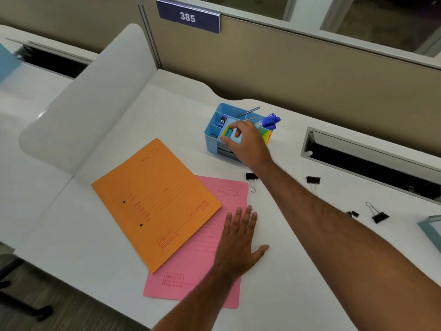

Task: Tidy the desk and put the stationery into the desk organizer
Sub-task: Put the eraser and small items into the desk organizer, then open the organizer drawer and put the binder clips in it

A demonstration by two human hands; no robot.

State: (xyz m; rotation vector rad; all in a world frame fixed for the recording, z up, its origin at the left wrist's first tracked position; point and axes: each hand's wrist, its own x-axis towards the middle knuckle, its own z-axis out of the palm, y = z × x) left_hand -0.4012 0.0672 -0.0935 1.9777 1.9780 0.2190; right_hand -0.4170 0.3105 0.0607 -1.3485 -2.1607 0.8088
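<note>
On the white table (298, 271), near its back edge, stood a light blue desk organizer (211, 137) with several compartments. The right hand (248, 146) reached over it from the front, and its thumb and fingers were curled around a small light blue box (230, 136) with a yellow side, holding it just above the middle of the organizer. I could not tell if the box already touched the bottom of a compartment. In the back right part of the organizer some blue markers (270, 121) stood tilted, and two thin grey pens (247, 113) leaned beside them. A pad of coloured sticky notes (267, 134) showed at the right side, partly hidden by the hand.

The left hand (238, 242) lay flat on the table, fingers straight and a little spread, holding nothing. Its palm and fingers pressed on the right edge of a pink folder (202, 259). An orange folder (155, 201) lay across the pink one and covered its upper left part.

Four black binder clips lay loose on the table to the right of the folders: one (251, 179) just beside the right forearm, one (313, 181) further right, a very small one (352, 213), and a bigger one (379, 215) near the right edge. Behind them a long cable slot (370, 161) was open in the table. On the partition above hung a sign (187, 17) with the number 385.
</note>
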